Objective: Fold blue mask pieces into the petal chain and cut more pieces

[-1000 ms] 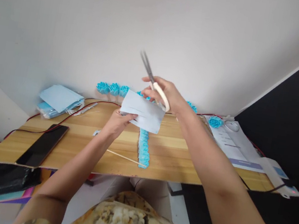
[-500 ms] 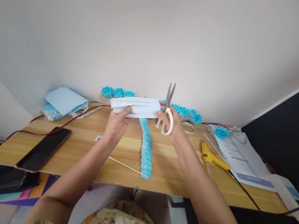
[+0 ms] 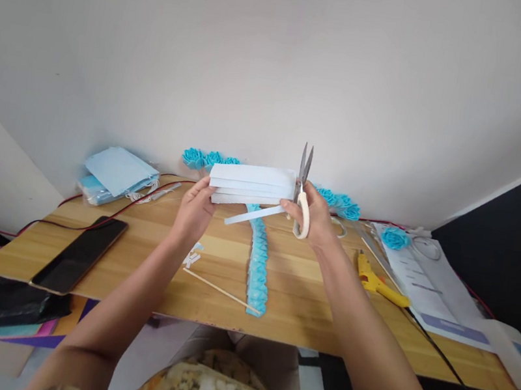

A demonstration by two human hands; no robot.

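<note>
My left hand (image 3: 195,210) pinches the left end of a pale blue pleated face mask (image 3: 249,184), held level above the wooden table (image 3: 132,254). My right hand (image 3: 314,215) grips white-handled scissors (image 3: 303,188), blades pointing up at the mask's right end. A thin cut strip (image 3: 252,215) hangs from the mask's lower right edge, slanting down to the left. Under the mask a ruffled blue band (image 3: 259,267) lies along the table, with a thin wooden stick (image 3: 220,289) beside it.
A stack of blue masks (image 3: 115,175) lies back left, a black phone (image 3: 80,253) at the front left. Blue fabric roses (image 3: 338,201) line the wall. A yellow glue gun (image 3: 378,283), papers (image 3: 426,274) and cables sit right. Small white scraps (image 3: 192,255) lie near the stick.
The scissors came down from high in the air to the mask's right end. The mask turned level, and a thin strip now hangs loose from its lower edge.
</note>
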